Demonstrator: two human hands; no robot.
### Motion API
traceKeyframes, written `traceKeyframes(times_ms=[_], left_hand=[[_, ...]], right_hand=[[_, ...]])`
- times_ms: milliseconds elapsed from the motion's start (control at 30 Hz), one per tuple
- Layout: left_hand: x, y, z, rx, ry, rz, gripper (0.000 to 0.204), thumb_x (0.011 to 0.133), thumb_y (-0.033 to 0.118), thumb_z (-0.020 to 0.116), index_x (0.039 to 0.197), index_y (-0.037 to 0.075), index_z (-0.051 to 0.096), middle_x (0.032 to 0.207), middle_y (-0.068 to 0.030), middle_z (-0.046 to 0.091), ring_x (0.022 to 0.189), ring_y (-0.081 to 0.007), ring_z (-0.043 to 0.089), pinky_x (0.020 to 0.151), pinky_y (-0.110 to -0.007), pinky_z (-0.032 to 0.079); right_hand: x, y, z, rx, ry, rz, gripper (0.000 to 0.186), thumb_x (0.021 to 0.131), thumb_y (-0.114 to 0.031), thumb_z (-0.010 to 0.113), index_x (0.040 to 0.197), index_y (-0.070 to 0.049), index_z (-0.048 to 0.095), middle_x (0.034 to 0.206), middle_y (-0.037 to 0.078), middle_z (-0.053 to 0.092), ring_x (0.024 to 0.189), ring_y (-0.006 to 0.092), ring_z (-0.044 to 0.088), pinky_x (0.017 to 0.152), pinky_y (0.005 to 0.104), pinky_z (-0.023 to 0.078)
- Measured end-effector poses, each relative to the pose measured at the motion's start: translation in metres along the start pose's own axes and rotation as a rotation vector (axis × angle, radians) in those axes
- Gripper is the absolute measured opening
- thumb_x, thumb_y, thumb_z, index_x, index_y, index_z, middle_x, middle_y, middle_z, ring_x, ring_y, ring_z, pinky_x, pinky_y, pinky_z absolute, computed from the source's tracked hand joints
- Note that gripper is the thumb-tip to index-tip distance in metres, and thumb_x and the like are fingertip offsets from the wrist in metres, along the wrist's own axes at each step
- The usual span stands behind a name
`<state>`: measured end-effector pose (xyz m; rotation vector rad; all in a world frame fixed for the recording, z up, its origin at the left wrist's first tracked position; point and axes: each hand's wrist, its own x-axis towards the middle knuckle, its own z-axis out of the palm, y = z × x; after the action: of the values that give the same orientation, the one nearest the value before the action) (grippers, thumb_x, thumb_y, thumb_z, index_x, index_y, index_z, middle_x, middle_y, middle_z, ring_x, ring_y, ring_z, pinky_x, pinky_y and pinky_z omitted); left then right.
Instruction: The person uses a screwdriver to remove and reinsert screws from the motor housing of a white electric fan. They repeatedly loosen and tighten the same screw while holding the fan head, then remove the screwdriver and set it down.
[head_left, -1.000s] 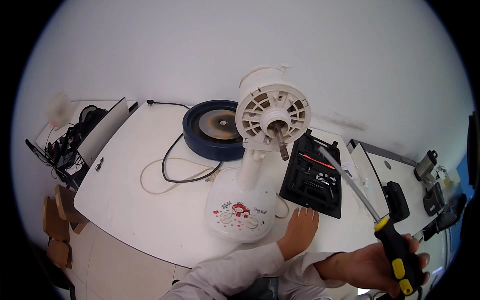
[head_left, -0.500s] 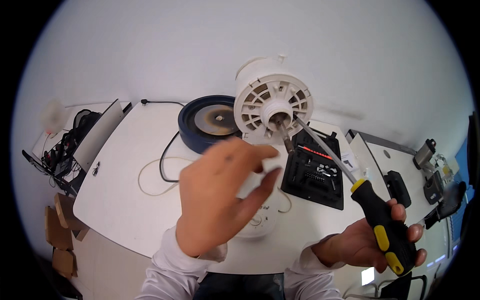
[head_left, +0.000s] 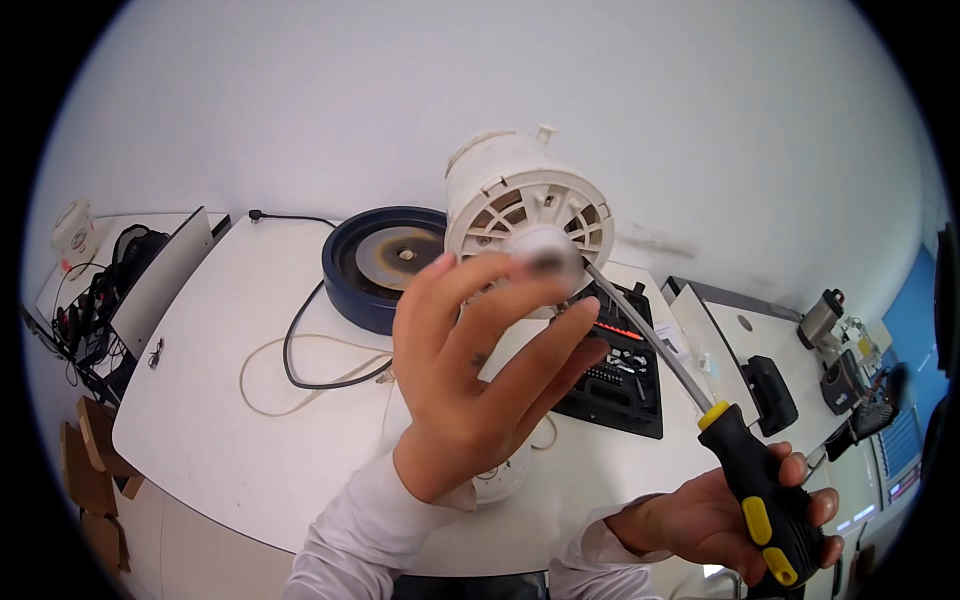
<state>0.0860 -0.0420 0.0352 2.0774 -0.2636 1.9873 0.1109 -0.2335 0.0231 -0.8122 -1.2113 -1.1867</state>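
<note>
The white fan motor housing (head_left: 500,180) stands upright on its stand, vented face toward me; its middle is blurred. My left hand (head_left: 470,400) is raised before it, fingers apart and bent, fingertips near that middle, hiding the shaft and much of the stand. Lower right, my right hand (head_left: 715,525) grips a screwdriver (head_left: 750,460) with a black-and-yellow handle; its long shank reaches up left to the housing's right side, by the vents.
An open black tool case (head_left: 625,410) lies behind my hands. A dark blue round basin (head_left: 350,300) and looped cables (head_left: 300,380) are at left on the white table (head_left: 200,420). Side tables hold cluttered black gear (head_left: 100,290) and devices (head_left: 840,380); cardboard (head_left: 95,435) is lower left.
My left hand has risen from low on the table to the motor's front. The screwdriver has moved left, its shank now reaching the housing.
</note>
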Motion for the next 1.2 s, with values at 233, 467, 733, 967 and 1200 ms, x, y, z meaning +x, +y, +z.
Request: traceKeyframes(times_ms=[233, 467, 733, 967, 1200], left_hand=[[0.0, -0.003, -0.001, -0.064, 0.067, 0.0, 0.032, 0.058, 0.005, 0.075, 0.088, 0.007, 0.065, 0.083, -0.0039, 0.061, 0.075, -0.0208, 0.057, 0.073, -0.034, 0.044], [0.0, -0.001, -0.006, -0.053, 0.062, -0.02, 0.03, 0.058, 0.004, 0.077, 0.083, 0.005, 0.061, 0.083, -0.0057, 0.064, 0.073, -0.0202, 0.058, 0.072, -0.033, 0.044], [0.001, 0.0, -0.006, -0.077, 0.053, -0.037, 0.029, 0.057, 0.003, 0.076, 0.081, 0.005, 0.06, 0.085, -0.0057, 0.064, 0.072, -0.0201, 0.058, 0.068, -0.031, 0.043], [-0.003, -0.004, -0.006, -0.119, 0.032, -0.051, 0.03, 0.057, -0.002, 0.076, 0.082, 0.004, 0.061, 0.086, -0.007, 0.063, 0.073, -0.0183, 0.059, 0.063, -0.027, 0.047], [-0.005, -0.004, -0.004, -0.163, 0.024, -0.084, 0.029, 0.059, -0.004, 0.074, 0.083, 0.003, 0.06, 0.088, -0.0098, 0.062, 0.074, -0.0184, 0.062, 0.064, -0.026, 0.052]], right_hand=[[0.001, -0.003, 0.001, 0.014, -0.018, 0.001, 0.054, 0.072, -0.039, 0.066, 0.118, -0.025, 0.04, 0.111, 0.0, 0.046, 0.101, 0.0247, 0.054, 0.096, 0.0401, 0.039], [0.0, -0.002, 0.004, 0.052, -0.041, 0.001, 0.056, 0.073, -0.04, 0.066, 0.119, -0.026, 0.038, 0.112, -0.001, 0.046, 0.1, 0.0248, 0.053, 0.098, 0.0411, 0.037], [0.0, -0.001, 0.001, 0.065, -0.088, -0.032, 0.056, 0.075, -0.037, 0.065, 0.121, -0.023, 0.036, 0.115, 0.001, 0.044, 0.102, 0.0264, 0.052, 0.096, 0.0411, 0.038], [0.001, -0.006, -0.001, 0.146, -0.185, -0.061, 0.051, 0.078, -0.03, 0.062, 0.122, -0.023, 0.036, 0.117, 0.002, 0.045, 0.102, 0.0302, 0.051, 0.093, 0.0438, 0.039], [0.003, -0.013, -0.006, 0.215, -0.275, -0.073, 0.048, 0.082, -0.022, 0.059, 0.124, -0.024, 0.036, 0.119, 0.004, 0.045, 0.101, 0.034, 0.051, 0.09, 0.0464, 0.041]])
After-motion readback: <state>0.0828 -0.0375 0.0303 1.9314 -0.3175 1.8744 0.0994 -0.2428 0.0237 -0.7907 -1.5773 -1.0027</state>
